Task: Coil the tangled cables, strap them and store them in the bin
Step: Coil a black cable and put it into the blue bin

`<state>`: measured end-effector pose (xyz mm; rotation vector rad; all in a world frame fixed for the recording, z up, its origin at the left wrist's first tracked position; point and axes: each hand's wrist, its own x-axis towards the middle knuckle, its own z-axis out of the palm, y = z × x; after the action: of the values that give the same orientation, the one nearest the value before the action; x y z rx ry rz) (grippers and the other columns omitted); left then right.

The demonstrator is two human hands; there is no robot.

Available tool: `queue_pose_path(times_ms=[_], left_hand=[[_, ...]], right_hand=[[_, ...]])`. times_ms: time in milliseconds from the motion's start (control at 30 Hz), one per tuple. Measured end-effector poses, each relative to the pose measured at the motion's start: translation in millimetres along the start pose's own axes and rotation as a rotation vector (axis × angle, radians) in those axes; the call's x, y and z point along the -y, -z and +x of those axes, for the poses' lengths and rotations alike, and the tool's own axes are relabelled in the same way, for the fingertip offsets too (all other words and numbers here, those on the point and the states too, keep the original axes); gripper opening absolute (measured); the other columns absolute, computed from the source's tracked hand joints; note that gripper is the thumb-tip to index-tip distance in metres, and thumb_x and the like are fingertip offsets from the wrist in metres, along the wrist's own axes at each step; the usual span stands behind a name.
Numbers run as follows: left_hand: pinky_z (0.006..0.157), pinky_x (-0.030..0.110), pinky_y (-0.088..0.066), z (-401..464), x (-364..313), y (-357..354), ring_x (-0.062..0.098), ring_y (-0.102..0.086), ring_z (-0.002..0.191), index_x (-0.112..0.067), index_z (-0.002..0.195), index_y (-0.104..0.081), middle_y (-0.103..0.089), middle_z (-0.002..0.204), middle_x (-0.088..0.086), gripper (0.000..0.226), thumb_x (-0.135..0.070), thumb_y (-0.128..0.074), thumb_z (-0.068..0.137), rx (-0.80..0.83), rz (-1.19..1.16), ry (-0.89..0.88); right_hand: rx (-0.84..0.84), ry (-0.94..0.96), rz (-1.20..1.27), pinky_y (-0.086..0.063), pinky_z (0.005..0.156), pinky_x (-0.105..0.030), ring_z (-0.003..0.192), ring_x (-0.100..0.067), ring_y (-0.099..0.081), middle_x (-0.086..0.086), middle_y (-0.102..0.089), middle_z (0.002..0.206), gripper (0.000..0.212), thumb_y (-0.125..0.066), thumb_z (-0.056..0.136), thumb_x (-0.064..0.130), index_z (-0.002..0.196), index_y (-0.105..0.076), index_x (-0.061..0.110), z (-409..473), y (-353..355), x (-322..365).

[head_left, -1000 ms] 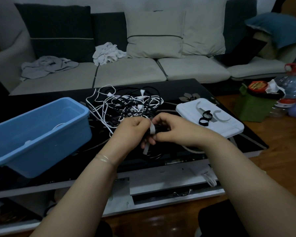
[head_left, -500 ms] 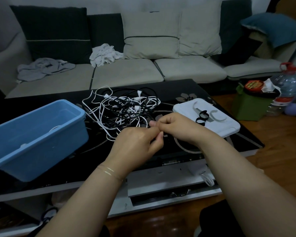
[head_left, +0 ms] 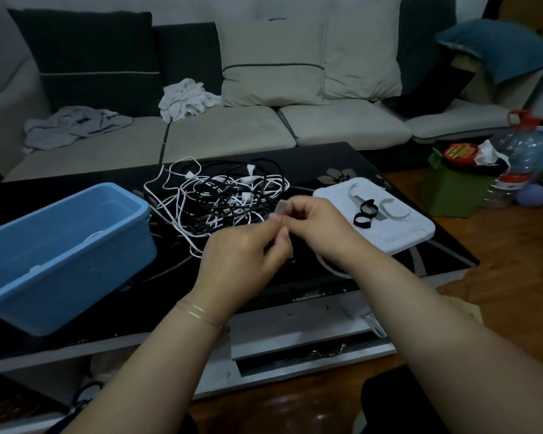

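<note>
Both hands are meeting above the bench (head_left: pixel 389 170): the right hand (head_left: pixel 318 227) and left hand (head_left: pixel 242 264) are pinching what looks like a pale strap (head_left: pixel 281 208). The limp, light tangled cables (head_left: pixel 220 195) are lying behind, beside the blue bin (head_left: pixel 76 245); best gathered loop by loop.

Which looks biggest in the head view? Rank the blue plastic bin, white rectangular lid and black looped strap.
1. blue plastic bin, though it sits nearest the camera
2. white rectangular lid
3. black looped strap, lying on the lid

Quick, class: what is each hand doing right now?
Left hand: pinches the grey strap.
Right hand: fingers curled, pinching the same strap.
</note>
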<state>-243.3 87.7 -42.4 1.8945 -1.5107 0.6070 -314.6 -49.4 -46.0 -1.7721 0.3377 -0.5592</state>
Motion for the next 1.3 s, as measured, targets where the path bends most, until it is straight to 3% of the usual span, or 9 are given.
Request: queue_pose_path(times_ms=[133,233,433,533,667,800,933,1133,1300], left_hand=[[0.052,0.033,-0.047,2.2,-3.2,3.0,0.021,-0.060,0.056,-0.026,0.082,-0.060,-0.064,0.059,-0.003,0.022,-0.042,-0.045,0.085,-0.005,-0.161,0.245],[0.060,0.031,-0.047,5.8,-4.2,4.8,0.007,-0.060,0.058,-0.034,0.095,-0.044,-0.069,0.069,-0.020,0.014,-0.031,-0.055,0.086,0.031,-0.326,0.401],[0.063,0.042,-0.054,5.9,3.1,6.0,0.019,-0.063,0.058,-0.028,0.083,-0.052,-0.069,0.067,-0.010,0.007,-0.031,-0.057,0.087,0.102,-0.550,0.448],[0.059,0.026,-0.046,5.9,5.3,7.6,0.004,-0.059,0.057,-0.025,0.074,-0.052,-0.064,0.063,-0.016,0.020,-0.027,-0.058,0.092,0.112,-0.517,0.412],[0.059,0.011,-0.038,6.9,8.0,13.2,-0.008,-0.056,0.068,-0.024,0.077,-0.051,-0.062,0.069,-0.028,0.018,-0.032,-0.060,0.090,0.192,-0.469,0.358],[0.068,0.011,-0.040,2.7,12.2,17.9,-0.006,-0.056,0.081,-0.032,0.083,-0.049,-0.062,0.086,-0.020,0.030,-0.037,-0.077,0.073,0.327,-0.459,0.321],[0.074,0.009,-0.039,-0.6,14.5,13.9,-0.001,-0.056,0.087,-0.028,0.089,-0.052,-0.059,0.091,-0.026,0.029,-0.031,-0.078,0.077,0.378,-0.403,0.274],[0.064,0.009,-0.038,-1.9,13.5,11.5,-0.004,-0.056,0.076,-0.035,0.083,-0.048,-0.063,0.087,-0.019,0.025,-0.030,-0.072,0.083,0.356,-0.403,0.238],[0.059,0.018,-0.039,-2.6,10.3,12.5,0.008,-0.055,0.069,-0.022,0.098,-0.057,-0.070,0.092,-0.011,0.017,-0.036,-0.061,0.090,0.299,-0.290,0.130]], right_hand=[[-0.154,0.099,0.002,-0.049,0.072,-0.052,0.069,-0.022,-0.054,-0.015,-0.063,0.071,0.011,-0.065,0.076,0.032,0.071,-0.062,0.022,-2.1,-14.1,4.5],[-0.189,0.110,0.010,-0.046,0.063,-0.044,0.065,-0.021,-0.052,-0.022,-0.062,0.069,0.018,-0.061,0.077,0.032,0.076,-0.059,0.014,-4.2,-18.2,7.1],[-0.222,0.056,-0.050,-0.030,0.053,-0.028,0.049,-0.012,-0.036,0.003,-0.043,0.048,0.032,-0.066,0.088,0.018,0.061,-0.049,0.023,-3.4,-20.0,6.4],[-0.251,0.057,-0.085,-0.026,0.047,-0.025,0.041,-0.004,-0.028,0.011,-0.036,0.043,0.035,-0.068,0.087,0.023,0.059,-0.047,0.024,-4.6,-18.9,8.4],[-0.284,0.069,-0.147,-0.030,0.051,-0.025,0.044,-0.004,-0.033,0.010,-0.040,0.046,0.031,-0.069,0.086,0.028,0.061,-0.050,0.024,-5.1,-17.2,9.5],[-0.247,0.049,-0.152,-0.038,0.056,-0.030,0.051,-0.006,-0.043,0.011,-0.050,0.048,0.030,-0.073,0.082,0.029,0.060,-0.053,0.022,-2.5,-12.8,7.8],[-0.175,-0.027,-0.141,-0.048,0.065,-0.045,0.062,-0.021,-0.051,-0.020,-0.061,0.065,0.028,-0.075,0.075,0.035,0.065,-0.060,0.013,2.6,-10.0,1.4],[-0.123,-0.209,0.050,-0.038,0.057,-0.019,0.047,-0.002,-0.049,0.005,-0.057,0.050,0.032,-0.071,0.085,0.022,0.058,-0.055,0.013,-1.5,-7.5,8.0],[-0.131,-0.306,0.193,-0.047,0.067,-0.031,0.055,-0.015,-0.057,-0.003,-0.061,0.056,0.034,-0.072,0.083,0.020,0.053,-0.059,0.013,-4.0,-6.8,7.6]])
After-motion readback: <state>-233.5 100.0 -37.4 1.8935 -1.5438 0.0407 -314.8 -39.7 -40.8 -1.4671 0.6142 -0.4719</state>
